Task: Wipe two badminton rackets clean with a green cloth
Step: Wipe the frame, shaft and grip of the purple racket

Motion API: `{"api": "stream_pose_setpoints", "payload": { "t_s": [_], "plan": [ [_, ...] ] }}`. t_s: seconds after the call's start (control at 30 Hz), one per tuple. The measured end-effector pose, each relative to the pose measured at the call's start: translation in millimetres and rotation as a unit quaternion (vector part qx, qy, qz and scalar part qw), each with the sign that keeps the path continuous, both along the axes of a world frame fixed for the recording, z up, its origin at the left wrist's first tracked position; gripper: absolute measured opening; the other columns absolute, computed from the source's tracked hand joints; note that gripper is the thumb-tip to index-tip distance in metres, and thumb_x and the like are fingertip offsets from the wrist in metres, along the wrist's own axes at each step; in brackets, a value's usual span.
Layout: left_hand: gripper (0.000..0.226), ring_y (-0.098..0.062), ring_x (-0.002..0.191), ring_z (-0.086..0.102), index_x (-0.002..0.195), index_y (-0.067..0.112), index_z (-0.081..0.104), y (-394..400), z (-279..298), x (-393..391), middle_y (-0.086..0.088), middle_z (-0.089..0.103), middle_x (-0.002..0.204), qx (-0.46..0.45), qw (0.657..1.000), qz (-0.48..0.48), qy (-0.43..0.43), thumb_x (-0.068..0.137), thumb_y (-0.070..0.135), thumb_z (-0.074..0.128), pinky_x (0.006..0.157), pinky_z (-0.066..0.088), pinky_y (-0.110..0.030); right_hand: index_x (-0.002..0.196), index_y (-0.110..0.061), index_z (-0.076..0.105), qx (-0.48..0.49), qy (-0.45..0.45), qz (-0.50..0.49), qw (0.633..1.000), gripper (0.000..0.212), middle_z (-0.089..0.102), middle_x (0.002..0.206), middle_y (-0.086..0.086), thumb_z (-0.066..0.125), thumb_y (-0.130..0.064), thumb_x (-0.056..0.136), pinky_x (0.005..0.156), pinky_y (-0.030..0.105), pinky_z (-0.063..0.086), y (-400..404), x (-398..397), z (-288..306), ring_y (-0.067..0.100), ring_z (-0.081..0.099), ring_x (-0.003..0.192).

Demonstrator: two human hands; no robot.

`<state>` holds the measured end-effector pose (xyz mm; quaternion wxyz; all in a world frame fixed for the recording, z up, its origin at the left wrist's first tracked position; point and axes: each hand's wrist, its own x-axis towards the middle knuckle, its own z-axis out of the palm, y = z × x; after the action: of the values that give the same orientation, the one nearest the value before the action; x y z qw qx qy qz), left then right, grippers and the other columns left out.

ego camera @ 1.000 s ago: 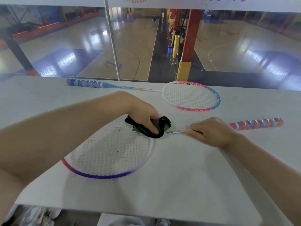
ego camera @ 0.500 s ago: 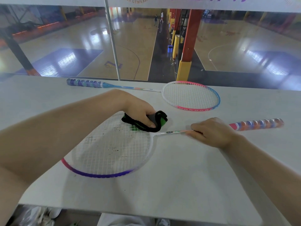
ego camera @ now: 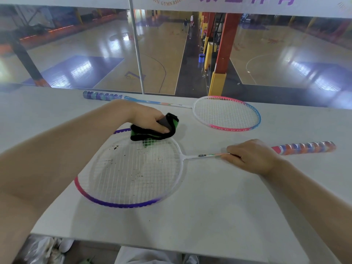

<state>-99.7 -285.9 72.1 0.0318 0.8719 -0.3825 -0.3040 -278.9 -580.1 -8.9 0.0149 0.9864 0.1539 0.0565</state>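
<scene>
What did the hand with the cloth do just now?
The left hand slid the green cloth along the near racket's rim, away from the shaft toward the far edge. The right hand kept holding its shaft, and the far racket stayed put on the table.

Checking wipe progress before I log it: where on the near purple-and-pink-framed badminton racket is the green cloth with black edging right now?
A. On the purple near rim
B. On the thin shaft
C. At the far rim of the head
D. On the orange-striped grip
C: the left hand presses the green cloth with black edging onto the far rim of the near purple-and-pink-framed badminton racket, while the right hand holds its shaft.
</scene>
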Motion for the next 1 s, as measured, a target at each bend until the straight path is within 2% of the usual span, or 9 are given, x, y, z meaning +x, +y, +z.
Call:
{"api": "stream_pose_setpoints", "payload": {
  "t_s": [0.1,0.2,0.3,0.37,0.47,0.67,0.83,0.9,1.0],
  "plan": [
    [0.022,-0.014,0.088,0.059,0.085,0.033,0.060,20,-1,6,0.013,0.062,0.091,-0.008,0.999,0.031,-0.003,0.099,0.046,0.048,0.084,0.045,-0.033,0.071,-0.030,0.043,-0.005,-0.010,0.002,1.000,0.062,0.041,0.056,-0.012,0.002,-0.073,0.089,0.062,0.026,0.044,0,0,-1,0.011,0.046,0.054],
    [0.018,-0.010,0.096,0.059,0.099,0.034,0.062,41,-3,11,0.013,0.063,0.102,-0.016,0.997,0.069,0.002,0.099,0.046,0.048,0.089,0.044,-0.030,0.071,-0.027,0.047,-0.002,-0.018,-0.009,1.000,0.072,0.043,0.056,-0.012,-0.004,-0.078,0.084,0.062,0.028,0.046,-1,0,-1,0.011,0.049,0.055],
    [0.016,-0.007,0.093,0.060,0.096,0.039,0.063,64,-9,14,0.013,0.065,0.101,-0.023,0.995,0.094,0.004,0.098,0.047,0.049,0.089,0.044,-0.029,0.071,-0.029,0.044,-0.007,-0.013,-0.008,1.000,0.063,0.043,0.055,-0.012,0.003,-0.074,0.088,0.062,0.027,0.044,1,-1,1,0.010,0.048,0.055],
    [0.019,-0.006,0.083,0.059,0.089,0.037,0.063,77,-11,15,0.014,0.065,0.092,-0.031,0.994,0.106,-0.001,0.099,0.046,0.050,0.080,0.044,-0.026,0.072,-0.030,0.045,-0.003,0.000,-0.007,1.000,0.054,0.043,0.056,-0.013,0.012,-0.069,0.089,0.063,0.025,0.042,1,-1,2,0.009,0.048,0.055],
    [0.022,-0.006,0.075,0.058,0.086,0.033,0.064,94,-14,14,0.014,0.064,0.081,-0.034,0.992,0.123,-0.010,0.099,0.044,0.050,0.071,0.041,-0.022,0.073,-0.028,0.050,0.002,0.007,-0.014,1.000,0.054,0.046,0.057,-0.013,0.016,-0.067,0.089,0.062,0.024,0.042,0,1,3,0.010,0.050,0.057],
    [0.019,-0.004,0.074,0.061,0.084,0.039,0.063,122,-14,11,0.014,0.066,0.082,-0.056,0.986,0.159,-0.001,0.099,0.043,0.052,0.071,0.043,-0.022,0.067,-0.035,0.040,0.004,0.010,-0.018,1.000,0.043,0.046,0.057,-0.014,0.021,-0.066,0.091,0.060,0.023,0.038,1,1,3,0.006,0.049,0.055],
    [0.021,-0.009,0.077,0.065,0.092,0.027,0.064,149,-13,5,0.006,0.068,0.086,-0.075,0.975,0.207,0.019,0.097,0.044,0.053,0.074,0.047,-0.023,0.069,-0.033,0.047,0.012,0.013,-0.030,0.999,0.049,0.052,0.058,-0.013,0.018,-0.069,0.088,0.063,0.026,0.047,2,2,4,0.008,0.054,0.058],
    [0.027,-0.006,0.073,0.064,0.090,0.027,0.064,156,-13,0,0.009,0.068,0.081,-0.084,0.971,0.223,0.029,0.089,0.053,0.056,0.072,0.046,-0.022,0.071,-0.032,0.049,0.012,0.017,-0.028,0.999,0.050,0.053,0.059,-0.012,0.019,-0.069,0.088,0.064,0.025,0.048,3,2,4,0.008,0.055,0.058],
    [0.055,-0.004,0.073,0.065,0.095,0.028,0.066,164,-12,-8,0.011,0.070,0.081,-0.105,0.964,0.240,0.032,0.062,0.072,0.056,0.070,0.046,-0.020,0.070,-0.033,0.049,0.012,0.022,-0.031,0.999,0.050,0.054,0.060,-0.012,0.020,-0.069,0.089,0.063,0.026,0.049,3,3,5,0.009,0.056,0.058]
  ]
}}
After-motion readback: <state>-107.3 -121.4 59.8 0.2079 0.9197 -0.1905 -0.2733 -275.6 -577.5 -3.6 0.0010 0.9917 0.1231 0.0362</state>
